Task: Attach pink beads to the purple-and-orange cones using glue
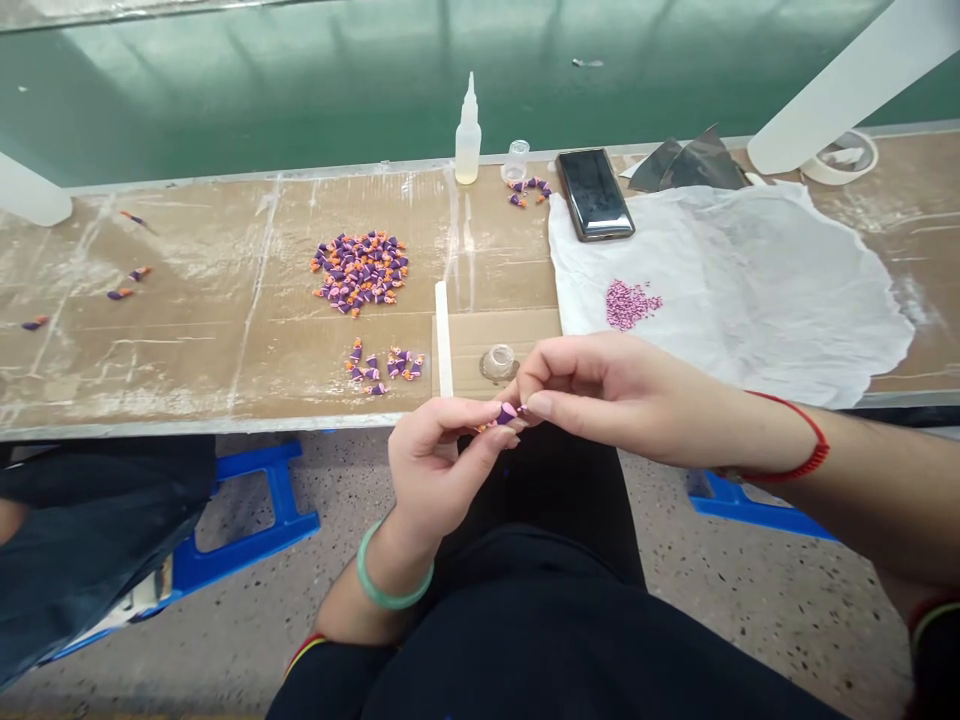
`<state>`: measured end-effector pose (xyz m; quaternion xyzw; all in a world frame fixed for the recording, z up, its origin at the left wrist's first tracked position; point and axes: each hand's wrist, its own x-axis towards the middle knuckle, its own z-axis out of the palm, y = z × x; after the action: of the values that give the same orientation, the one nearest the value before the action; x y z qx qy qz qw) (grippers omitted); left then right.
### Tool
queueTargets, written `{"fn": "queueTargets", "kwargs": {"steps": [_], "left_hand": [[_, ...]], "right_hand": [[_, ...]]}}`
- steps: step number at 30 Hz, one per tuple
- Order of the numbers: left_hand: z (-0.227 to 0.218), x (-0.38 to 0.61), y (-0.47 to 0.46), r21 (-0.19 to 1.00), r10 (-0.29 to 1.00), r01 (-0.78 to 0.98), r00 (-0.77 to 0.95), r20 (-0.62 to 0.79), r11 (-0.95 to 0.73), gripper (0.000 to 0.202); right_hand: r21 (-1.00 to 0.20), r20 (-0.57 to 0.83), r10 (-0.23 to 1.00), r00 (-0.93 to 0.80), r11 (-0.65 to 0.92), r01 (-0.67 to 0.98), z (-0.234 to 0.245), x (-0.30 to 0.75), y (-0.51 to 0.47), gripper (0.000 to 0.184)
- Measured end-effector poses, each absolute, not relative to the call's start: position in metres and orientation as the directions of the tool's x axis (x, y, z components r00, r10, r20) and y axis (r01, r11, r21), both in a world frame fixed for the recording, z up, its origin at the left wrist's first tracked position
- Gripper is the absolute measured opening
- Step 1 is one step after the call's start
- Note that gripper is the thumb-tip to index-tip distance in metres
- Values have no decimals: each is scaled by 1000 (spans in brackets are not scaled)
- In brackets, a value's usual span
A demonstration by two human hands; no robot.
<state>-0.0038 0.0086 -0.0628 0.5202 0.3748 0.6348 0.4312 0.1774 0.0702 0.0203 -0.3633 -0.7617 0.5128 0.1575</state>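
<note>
My left hand (442, 460) pinches a small purple, pink and orange figure (507, 412) between thumb and fingers, just off the table's front edge. My right hand (600, 390) meets it from the right, thumb and forefinger pressed together at a tiny pinkish piece (523, 409) by the figure's end. Its exact shape is too small to make out. Behind the hands, a small clear cup (497, 362) stands on a cardboard piece (487, 335), beside a white strip (443, 335). A pile of tiny pink pieces (630, 304) lies on a white cloth (720, 270).
A heap of similar figures (364, 270) lies left of centre, with smaller groups (375, 366) nearer me. Along the back stand a dropper bottle (468, 140), a clear container (516, 160), a phone (595, 194) and a tape roll (841, 160). Blue stools (277, 490) are below the table; a person sits at left.
</note>
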Motion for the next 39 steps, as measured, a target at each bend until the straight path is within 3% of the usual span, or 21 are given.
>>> {"fn": "queueTargets", "kwargs": {"steps": [13,26,39], "left_hand": [[-58,-1,7,900,933,-252,-57,354,-357,14],[-50,9,5,920,969,-309,-133,209,-240,16],[-50,10,6,917,976,-335,-102,194,-217,13]], "right_hand": [[-878,-86,718,-691,273,393,24,178,67,11],[-747,65,714,-697,497,440,23,176,56,15],[-700,98,720,-687,541,466,18,178,52,17]]}}
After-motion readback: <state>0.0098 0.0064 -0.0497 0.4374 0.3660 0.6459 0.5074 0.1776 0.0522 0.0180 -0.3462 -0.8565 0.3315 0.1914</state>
